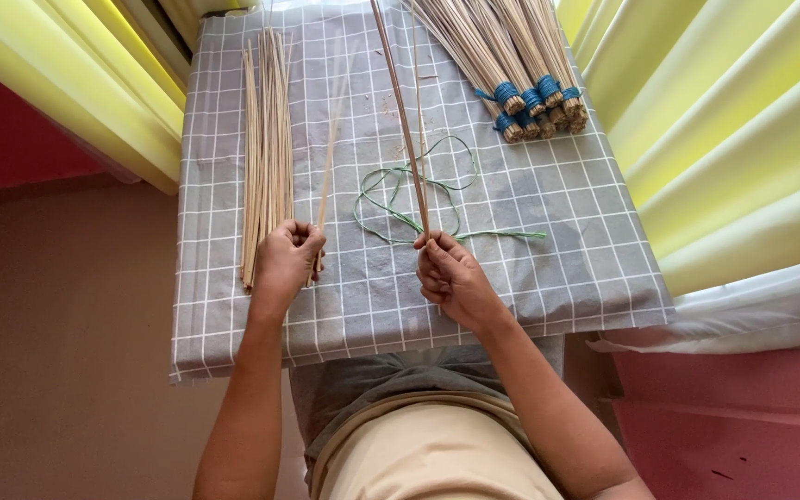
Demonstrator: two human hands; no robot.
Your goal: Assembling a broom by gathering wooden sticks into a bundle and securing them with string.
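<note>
Single head cam, looking steeply down from above the person's torso, close range. Frame covers the checked tablecloth (548, 278), both forearms, curtains (733, 139) at both sides. No second view.

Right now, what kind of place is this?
Probably a home craft corner. A small table with a grey checked cloth stands by yellow curtains, with loose thin sticks, sticks bundled with blue cord, and green string.
</note>
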